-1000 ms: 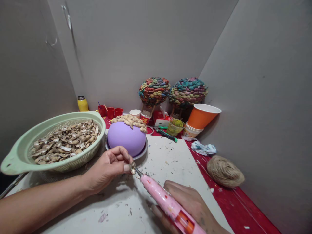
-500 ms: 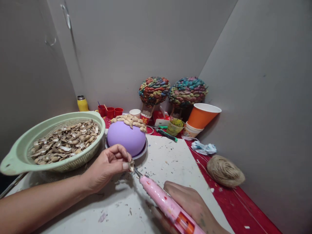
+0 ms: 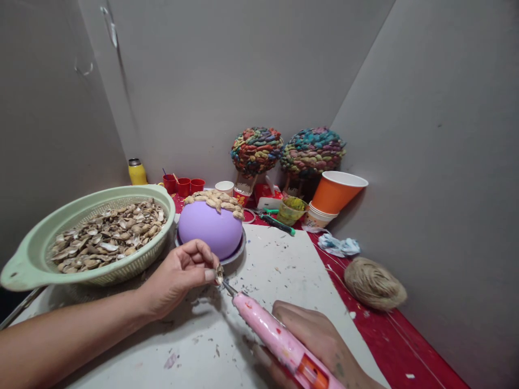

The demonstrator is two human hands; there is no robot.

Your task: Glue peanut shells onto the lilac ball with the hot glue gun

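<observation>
Between thumb and fingers, my left hand [image 3: 184,275] pinches a peanut shell [image 3: 219,274], its hollow side partly showing. My right hand [image 3: 320,340] is wrapped round a pink hot glue gun [image 3: 275,332], whose metal nozzle touches or nearly touches the shell; I cannot tell which. Just behind my left hand, a purple balloon [image 3: 208,227] rests in a shallow metal dish. Peanut shells [image 3: 219,200] cover the balloon's top. To the left stands a pale green colander [image 3: 162,237] holding many loose shells [image 3: 109,237].
A white board [image 3: 284,270] with scattered crumbs lies over a red cloth [image 3: 405,335]. Behind are red cups [image 3: 184,187], green-handled pliers [image 3: 279,224], an orange paper cup [image 3: 338,193] and two colourful shell-covered balls [image 3: 257,151]. A twine ball [image 3: 373,283] sits at right.
Almost nothing differs. Both hands keep their places, with the glue gun's nozzle still at the peanut shell.
</observation>
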